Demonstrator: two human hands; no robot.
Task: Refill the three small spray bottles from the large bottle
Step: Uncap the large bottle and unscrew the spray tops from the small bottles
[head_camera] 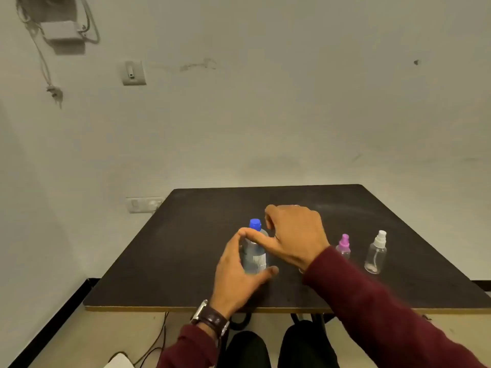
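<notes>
Large bottle stands upright near the front-middle of the dark table, blue cap still on. Left hand wraps the bottle body, fingers and thumb curled round it. Right hand hovers just right of the cap, fingers loosely bent, holding nothing visible. Pink-topped spray bottle and white-topped spray bottle stand to the right, heads on; the third is not visible, maybe behind the right hand. Likely step: uncapping. To do it well, keep the left grip low and firm without squeezing, pinch the cap from above, twist, keep the bottle vertical so nothing spills.
</notes>
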